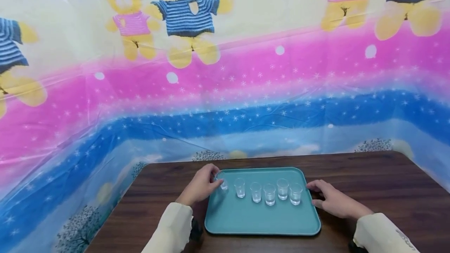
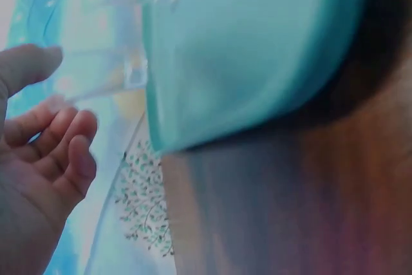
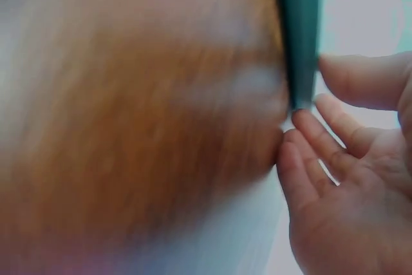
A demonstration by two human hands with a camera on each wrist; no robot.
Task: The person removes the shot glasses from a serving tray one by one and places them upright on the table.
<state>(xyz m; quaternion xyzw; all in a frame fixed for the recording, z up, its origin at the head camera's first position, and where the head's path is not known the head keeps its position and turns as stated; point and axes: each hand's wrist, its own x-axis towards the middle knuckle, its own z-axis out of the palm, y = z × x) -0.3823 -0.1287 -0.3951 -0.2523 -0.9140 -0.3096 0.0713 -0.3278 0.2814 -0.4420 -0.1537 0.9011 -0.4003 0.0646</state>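
Several small clear shot glasses stand upright on a teal tray (image 1: 261, 223). At the tray's left end, my left hand (image 1: 201, 184) pinches the rim of the leftmost shot glass (image 1: 224, 185) between thumb and fingers. The left wrist view shows this shot glass (image 2: 106, 72) between thumb and forefinger. My right hand (image 1: 332, 198) is at the tray's right edge, its fingers loosely extended and the thumb at the rim. Nearest to it is the rightmost shot glass (image 1: 296, 195). Whether the clear lower parts are liquid or thick glass, I cannot tell.
Under the tray is a dark brown wooden table (image 1: 147, 206), its far edge close behind the tray. A plastic sheet (image 1: 246, 89) printed with bears and snowflakes hangs behind and along the sides of the table.
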